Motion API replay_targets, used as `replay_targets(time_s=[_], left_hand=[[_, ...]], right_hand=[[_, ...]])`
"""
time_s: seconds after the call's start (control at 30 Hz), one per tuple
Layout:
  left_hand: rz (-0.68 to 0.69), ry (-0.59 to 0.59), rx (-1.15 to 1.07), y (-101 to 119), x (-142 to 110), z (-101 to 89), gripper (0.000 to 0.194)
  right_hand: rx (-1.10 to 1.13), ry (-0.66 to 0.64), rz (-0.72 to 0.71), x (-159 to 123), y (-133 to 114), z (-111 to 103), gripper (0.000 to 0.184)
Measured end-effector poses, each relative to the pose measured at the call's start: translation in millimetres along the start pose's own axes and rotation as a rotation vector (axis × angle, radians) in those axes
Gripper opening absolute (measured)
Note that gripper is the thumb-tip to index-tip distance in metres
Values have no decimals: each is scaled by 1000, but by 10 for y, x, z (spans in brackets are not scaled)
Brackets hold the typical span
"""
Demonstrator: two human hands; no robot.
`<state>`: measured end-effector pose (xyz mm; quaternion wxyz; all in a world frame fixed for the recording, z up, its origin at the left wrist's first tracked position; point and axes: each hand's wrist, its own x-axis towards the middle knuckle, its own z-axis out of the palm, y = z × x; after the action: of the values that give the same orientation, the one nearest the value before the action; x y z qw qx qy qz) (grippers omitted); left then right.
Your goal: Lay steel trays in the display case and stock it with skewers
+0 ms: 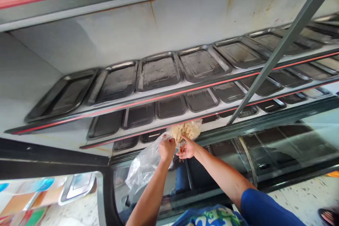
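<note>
My left hand (pixel 166 147) is closed on the clear plastic bag (pixel 144 164), whose loose part hangs down to the left. Close beside it, my right hand (pixel 187 148) is closed around several thin wooden skewers (pixel 181 144), their stick ends pointing up and down past the fingers. Pale food on more skewers (pixel 194 129) lies inside the bag's far end, against the lower shelf of the display case. What the food is, I cannot make out.
Metal trays (pixel 160 72) line the upper shelf, and more trays (pixel 171 107) stand on the shelf below. A slanting metal post (pixel 278 54) crosses the right side. Curved glass (pixel 219 173) lies under my forearms. A sandalled foot (pixel 328 215) shows at lower right.
</note>
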<state>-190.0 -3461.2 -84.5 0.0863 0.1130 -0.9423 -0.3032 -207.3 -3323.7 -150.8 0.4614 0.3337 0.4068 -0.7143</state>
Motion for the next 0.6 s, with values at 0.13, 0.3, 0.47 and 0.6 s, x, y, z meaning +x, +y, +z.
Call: replay_targets(time_s=[0.13, 0.3, 0.47, 0.6], left_hand=[[-2, 26, 11, -145, -6, -103, 15], [26, -13, -50, -148, -38, -59, 15], [58, -63, -145, -71, -142, 31, 14], [68, -62, -198, 15, -138, 9, 20]], right_hand=[[101, -65, 3, -91, -72, -31, 64], [319, -252, -14, -122, -138, 30, 62], [299, -124, -78, -14, -159, 185, 42], [308, -122, -131, 78, -149, 229, 37]])
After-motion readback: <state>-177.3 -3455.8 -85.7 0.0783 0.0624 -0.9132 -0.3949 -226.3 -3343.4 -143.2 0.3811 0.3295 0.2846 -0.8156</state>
